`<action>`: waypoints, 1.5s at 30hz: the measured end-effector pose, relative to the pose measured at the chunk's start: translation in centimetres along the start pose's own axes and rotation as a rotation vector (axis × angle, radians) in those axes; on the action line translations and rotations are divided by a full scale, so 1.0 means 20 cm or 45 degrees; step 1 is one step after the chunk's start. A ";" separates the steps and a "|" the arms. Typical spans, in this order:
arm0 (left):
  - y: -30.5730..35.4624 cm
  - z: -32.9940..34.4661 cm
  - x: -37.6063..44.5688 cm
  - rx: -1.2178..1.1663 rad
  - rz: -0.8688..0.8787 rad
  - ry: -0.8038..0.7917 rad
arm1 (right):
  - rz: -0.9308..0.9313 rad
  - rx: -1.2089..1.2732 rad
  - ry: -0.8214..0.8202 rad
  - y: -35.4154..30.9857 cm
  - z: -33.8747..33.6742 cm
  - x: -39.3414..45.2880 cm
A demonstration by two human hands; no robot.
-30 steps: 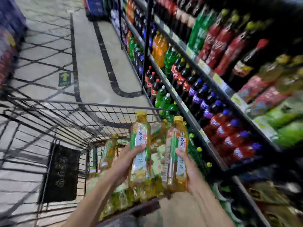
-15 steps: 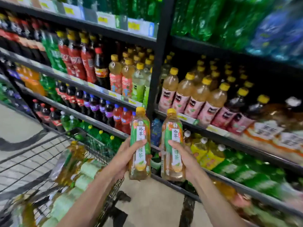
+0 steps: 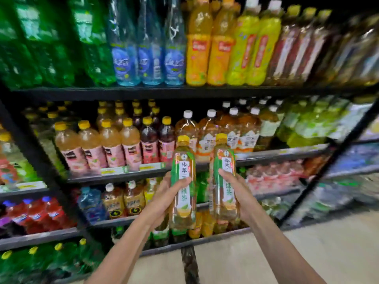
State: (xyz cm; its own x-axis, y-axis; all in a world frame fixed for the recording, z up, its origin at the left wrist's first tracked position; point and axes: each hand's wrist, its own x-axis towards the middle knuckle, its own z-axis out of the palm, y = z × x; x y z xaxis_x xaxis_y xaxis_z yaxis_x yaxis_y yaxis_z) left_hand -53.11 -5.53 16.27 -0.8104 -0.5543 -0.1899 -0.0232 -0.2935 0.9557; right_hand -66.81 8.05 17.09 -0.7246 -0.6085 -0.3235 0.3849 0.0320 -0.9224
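Drinks shelving (image 3: pixel 88 177) across the background; centre frame, left hand (image 3: pixel 164 199) grip curled round left green tea bottle (image 3: pixel 183 181), right hand (image 3: pixel 240 193) likewise round right green tea bottle (image 3: pixel 224 177), both upright, apart; judged best: labels forward, shelve one at a time.

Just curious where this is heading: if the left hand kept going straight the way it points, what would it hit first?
Probably the big white-capped tea bottles on the middle shelf: the left hand aims its green tea bottle up toward them. Depth is hard to judge.
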 end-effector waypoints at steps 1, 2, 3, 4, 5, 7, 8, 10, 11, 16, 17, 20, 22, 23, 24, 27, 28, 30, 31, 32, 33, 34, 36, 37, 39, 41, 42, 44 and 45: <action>0.00 0.10 0.03 0.013 0.012 -0.036 | -0.024 0.011 0.018 -0.04 -0.09 0.01; 0.00 0.21 0.07 0.018 0.022 -0.067 | -0.054 0.031 0.015 -0.09 -0.20 0.01; 0.01 0.33 0.10 0.018 0.034 -0.085 | -0.087 0.023 0.015 -0.13 -0.30 0.02; 0.00 0.43 0.13 0.027 0.039 -0.082 | -0.104 -0.001 0.024 -0.19 -0.40 0.03; 0.01 0.54 0.17 0.040 0.047 -0.087 | -0.131 -0.033 0.017 -0.25 -0.49 0.02; 0.03 0.75 0.23 0.060 0.085 -0.103 | -0.200 -0.046 0.012 -0.37 -0.67 0.04; 0.04 0.85 0.26 0.073 0.107 -0.107 | -0.220 -0.029 0.018 -0.43 -0.76 0.05; 0.09 1.04 0.33 0.083 0.131 -0.105 | -0.249 -0.048 0.010 -0.54 -0.91 0.07; 0.11 1.12 0.37 0.086 0.147 -0.106 | -0.277 -0.077 0.001 -0.60 -0.98 0.09; 0.25 1.46 0.56 0.123 0.246 -0.124 | -0.359 -0.100 -0.023 -0.86 -1.28 0.21; 0.28 1.51 0.61 0.132 0.268 -0.130 | -0.379 -0.091 -0.027 -0.91 -1.33 0.24; 0.35 1.67 0.74 0.131 0.303 -0.160 | -0.431 -0.048 -0.069 -1.03 -1.47 0.35; 0.40 1.76 0.84 0.122 0.323 -0.170 | -0.449 -0.027 -0.053 -1.12 -1.55 0.42; 0.42 1.80 0.89 0.129 0.343 -0.177 | -0.451 -0.005 -0.044 -1.16 -1.58 0.46; 0.45 1.84 0.94 0.137 0.370 -0.190 | -0.455 0.005 -0.050 -1.21 -1.61 0.50; 0.52 1.97 1.09 0.156 0.458 -0.224 | -0.526 0.001 -0.092 -1.34 -1.70 0.65; 0.55 2.01 1.14 0.157 0.483 -0.227 | -0.544 -0.003 -0.096 -1.39 -1.72 0.69; 0.62 2.10 1.23 0.160 0.534 -0.247 | -0.598 -0.027 -0.098 -1.49 -1.76 0.75; 0.65 2.14 1.27 0.174 0.553 -0.253 | -0.624 -0.027 -0.113 -1.53 -1.77 0.78; 0.69 2.18 1.31 0.192 0.578 -0.256 | -0.645 -0.027 -0.131 -1.58 -1.79 0.81; 0.72 2.21 1.35 0.203 0.605 -0.256 | -0.664 -0.032 -0.145 -1.62 -1.81 0.83; 0.76 2.25 1.39 0.211 0.631 -0.248 | -0.681 -0.019 -0.150 -1.66 -1.83 0.86; 0.81 2.31 1.46 0.225 0.688 -0.215 | -0.714 0.012 -0.170 -1.75 -1.86 0.90; 0.84 2.34 1.50 0.241 0.721 -0.197 | -0.731 0.014 -0.175 -1.79 -1.88 0.92; 0.88 2.40 1.58 0.277 0.789 -0.165 | -0.771 0.014 -0.201 -1.86 -1.91 0.97; 0.91 2.44 1.66 0.303 0.834 -0.119 | -0.781 0.020 -0.229 -1.91 -1.94 1.02; 0.92 2.46 1.70 0.315 0.847 -0.092 | -0.777 0.029 -0.243 -1.93 -1.96 1.05; 0.92 2.48 1.78 0.337 0.862 -0.054 | -0.769 0.026 -0.282 -1.96 -2.00 1.08; 0.92 2.49 1.80 0.344 0.861 -0.037 | -0.768 0.027 -0.312 -1.97 -2.01 1.10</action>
State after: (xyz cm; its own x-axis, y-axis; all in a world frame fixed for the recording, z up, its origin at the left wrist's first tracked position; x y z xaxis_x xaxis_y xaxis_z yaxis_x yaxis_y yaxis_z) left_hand -111.97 7.93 38.20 -0.7139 -0.5240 0.4645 0.3475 0.3108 0.8847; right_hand -120.94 25.39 37.91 -0.6665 -0.6782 0.3095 -0.0354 -0.3859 -0.9219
